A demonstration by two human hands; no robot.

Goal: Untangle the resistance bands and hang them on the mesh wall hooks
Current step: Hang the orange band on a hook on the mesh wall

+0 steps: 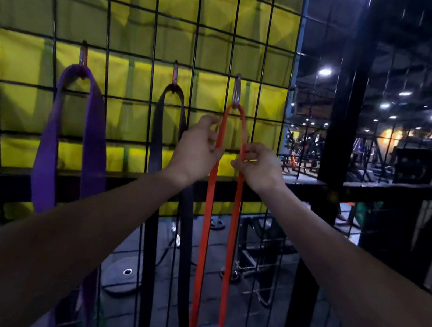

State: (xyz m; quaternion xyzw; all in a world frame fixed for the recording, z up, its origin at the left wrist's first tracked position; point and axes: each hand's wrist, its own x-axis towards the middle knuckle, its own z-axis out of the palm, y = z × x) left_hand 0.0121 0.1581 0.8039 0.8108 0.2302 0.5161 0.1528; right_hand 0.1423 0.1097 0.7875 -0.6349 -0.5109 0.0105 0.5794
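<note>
Head view, one entry: red band (209, 204) looped over the right-most hook (236, 91) on the mesh wall (144, 39), beside the black band (159, 154) and purple band (95, 130). Left hand (197, 150) pinches the left strand, right hand (258, 167) the right. Advice: ease both strands straight down, check for twists, then release.

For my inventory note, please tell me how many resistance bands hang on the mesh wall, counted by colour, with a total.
Purple band: 1
Black band: 1
Orange-red band, held by left hand and right hand: 1
Total: 3
</note>
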